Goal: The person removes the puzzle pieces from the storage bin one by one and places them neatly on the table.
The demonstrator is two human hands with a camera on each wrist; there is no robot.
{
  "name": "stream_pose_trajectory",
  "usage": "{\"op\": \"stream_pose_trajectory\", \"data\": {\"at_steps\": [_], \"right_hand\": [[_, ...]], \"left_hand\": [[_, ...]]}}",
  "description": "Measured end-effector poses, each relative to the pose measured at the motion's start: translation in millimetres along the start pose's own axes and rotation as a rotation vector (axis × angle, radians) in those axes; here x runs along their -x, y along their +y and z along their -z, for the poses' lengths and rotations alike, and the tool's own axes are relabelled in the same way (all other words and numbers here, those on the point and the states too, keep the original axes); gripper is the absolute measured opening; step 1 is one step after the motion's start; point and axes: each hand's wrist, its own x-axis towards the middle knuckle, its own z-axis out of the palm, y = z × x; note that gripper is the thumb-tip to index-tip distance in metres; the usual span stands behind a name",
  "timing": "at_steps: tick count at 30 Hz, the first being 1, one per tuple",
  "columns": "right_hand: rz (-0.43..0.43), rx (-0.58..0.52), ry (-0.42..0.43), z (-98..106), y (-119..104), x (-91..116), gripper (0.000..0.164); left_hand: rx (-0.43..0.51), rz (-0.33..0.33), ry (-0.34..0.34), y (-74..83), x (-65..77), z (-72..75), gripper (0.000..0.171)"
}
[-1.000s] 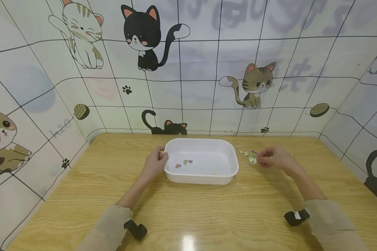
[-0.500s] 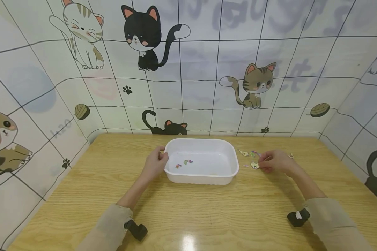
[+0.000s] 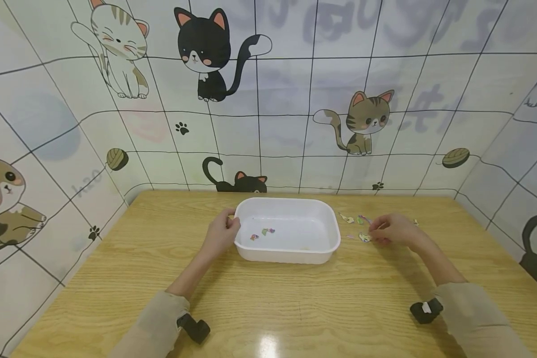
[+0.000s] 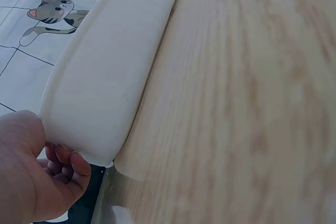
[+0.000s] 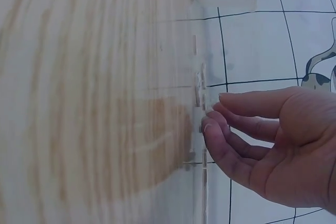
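Note:
A white plastic tub (image 3: 286, 256) stands near the back of the table. In the head view, my left hand (image 3: 222, 231) holds its left end; in the left wrist view, my thumb rests at the rim with bent fingers below it. My right hand (image 3: 394, 229) is low over the table right of the tub, with loosely bent fingers. A small flat pale patterned piece (image 3: 364, 237) lies at its fingertips. Behind are a purple-and-green piece (image 3: 360, 220) and a cream piece (image 3: 346, 218). In the right wrist view, nothing clearly shows between my fingertips (image 5: 209, 128).
Inside the tub lie small colourful pieces (image 3: 254, 237) towards its left end. A thin pinkish piece (image 3: 350, 236) lies just right of the tub, and another small piece (image 3: 415, 222) lies beyond my right hand. A cat-patterned wall sheet (image 3: 286, 134) borders the wooden table (image 3: 268, 303).
My right hand has moved slightly towards me, and the pale patterned piece has shifted nearer with it, apart from the purple-and-green one. My left hand and the tub have stayed put.

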Motion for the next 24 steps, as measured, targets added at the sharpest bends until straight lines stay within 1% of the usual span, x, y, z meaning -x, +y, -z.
{"op": "stream_pose_trajectory", "data": {"at_steps": [5, 10, 18, 24], "right_hand": [[0.004, 0.02, 0.03, 1, -10, 1, 0.032], [0.069, 0.007, 0.076, -2, -25, 0, 0.037], [0.158, 0.003, 0.165, -14, -48, -5, 0.035], [0.228, -0.051, 0.188, -27, -65, -12, 0.031]], "left_hand": [[-0.003, 0.001, 0.006, -1.1, 0.0, -0.9, 0.04], [-0.007, -0.002, 0.014, -1.4, -0.3, -0.7, 0.039], [-0.011, -0.013, 0.017, -1.8, -0.7, -1.6, 0.038], [-0.012, -0.005, 0.014, -1.1, -0.7, -1.7, 0.038]]}}
